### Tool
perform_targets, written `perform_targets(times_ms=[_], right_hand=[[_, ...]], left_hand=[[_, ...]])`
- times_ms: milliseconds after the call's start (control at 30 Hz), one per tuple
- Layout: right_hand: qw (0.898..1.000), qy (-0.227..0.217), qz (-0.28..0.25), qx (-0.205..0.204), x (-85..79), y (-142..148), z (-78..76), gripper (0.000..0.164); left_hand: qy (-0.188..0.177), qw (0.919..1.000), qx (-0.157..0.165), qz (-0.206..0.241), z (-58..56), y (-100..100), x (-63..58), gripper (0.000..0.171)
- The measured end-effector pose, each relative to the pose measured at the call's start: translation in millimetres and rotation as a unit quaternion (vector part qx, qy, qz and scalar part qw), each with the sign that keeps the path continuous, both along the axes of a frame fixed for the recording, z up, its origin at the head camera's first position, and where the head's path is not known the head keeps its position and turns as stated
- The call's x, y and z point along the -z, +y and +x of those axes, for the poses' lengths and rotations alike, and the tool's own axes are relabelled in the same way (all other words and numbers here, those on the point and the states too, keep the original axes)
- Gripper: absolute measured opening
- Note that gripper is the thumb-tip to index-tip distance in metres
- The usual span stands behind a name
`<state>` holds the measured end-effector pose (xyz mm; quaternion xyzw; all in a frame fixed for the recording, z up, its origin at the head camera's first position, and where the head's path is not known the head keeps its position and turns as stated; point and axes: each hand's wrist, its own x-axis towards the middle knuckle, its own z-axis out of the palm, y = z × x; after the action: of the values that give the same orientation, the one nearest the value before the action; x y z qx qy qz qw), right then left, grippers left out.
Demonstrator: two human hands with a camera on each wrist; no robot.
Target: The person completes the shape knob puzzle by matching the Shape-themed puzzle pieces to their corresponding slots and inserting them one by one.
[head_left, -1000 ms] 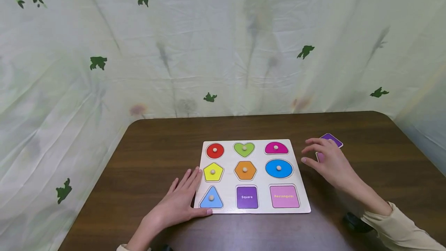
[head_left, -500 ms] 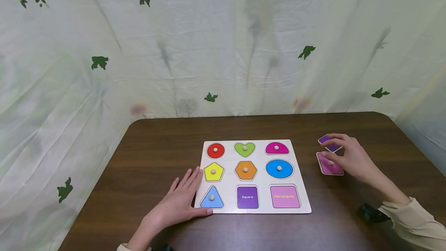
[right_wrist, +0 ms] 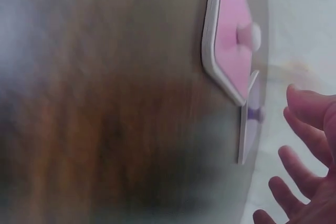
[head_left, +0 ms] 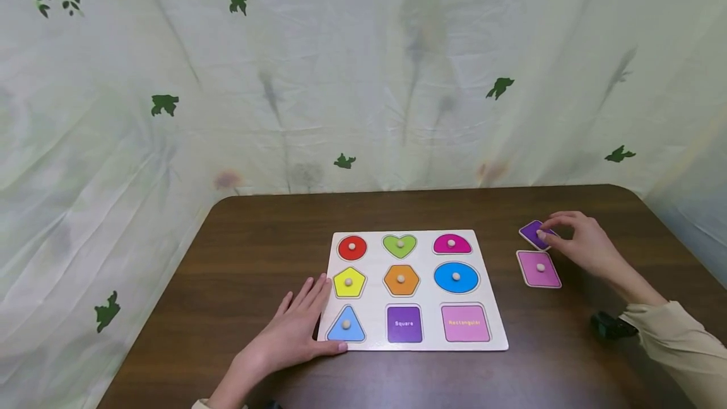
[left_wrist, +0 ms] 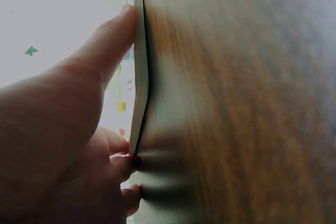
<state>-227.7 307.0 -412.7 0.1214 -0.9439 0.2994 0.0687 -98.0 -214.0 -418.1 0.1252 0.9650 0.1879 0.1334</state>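
Observation:
A white shape puzzle board (head_left: 495,333) lies on the table, with my left hand (head_left: 289,332) resting flat along its left edge. The left thumb reaches the near edge, and the left wrist view shows this hand (left_wrist: 63,108) against the board's rim (left_wrist: 141,77). My right hand (head_left: 587,248) hovers beside a purple square puzzle piece (head_left: 529,231) with a small knob. In the right wrist view the fingers of that hand (right_wrist: 315,156) are spread, with a gap to the purple piece (right_wrist: 253,127). Nearer lies a pink rectangular piece (head_left: 536,278), also knobbed.
Several knobbed shapes sit in the board, among them a red circle (head_left: 352,248) and a blue oval (head_left: 456,277). Its recesses labelled Square (head_left: 404,333) and Rectangular (head_left: 466,333) hold no piece. A pale leaf-print cloth (head_left: 363,81) hangs behind the brown table (head_left: 267,238).
My right hand has moved right and away from me, uncovering the pink piece and coming beside the purple one. The left hand keeps its place on the board.

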Motion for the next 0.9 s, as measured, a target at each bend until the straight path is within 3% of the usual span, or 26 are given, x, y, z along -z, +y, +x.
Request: perform_targets(times_ms=[200,500,900], right_hand=[[0.999,-0.034,0.024,0.009,7.3,3.5,-13.2,0.040],[0.998,-0.056,0.037,0.018,10.6,5.3,-20.2,0.037],[1.000,-0.011,0.028,0.003,11.1,1.1,-18.1,0.021]], left_hand=[[-0.001,1.0000,-0.003,0.007,0.1,0.2,0.2,0.115],[0.006,0.9999,0.005,0.009,1.5,0.5,-1.6,0.115],[0.012,0.9999,0.006,0.003,1.5,0.2,0.1,0.115]])
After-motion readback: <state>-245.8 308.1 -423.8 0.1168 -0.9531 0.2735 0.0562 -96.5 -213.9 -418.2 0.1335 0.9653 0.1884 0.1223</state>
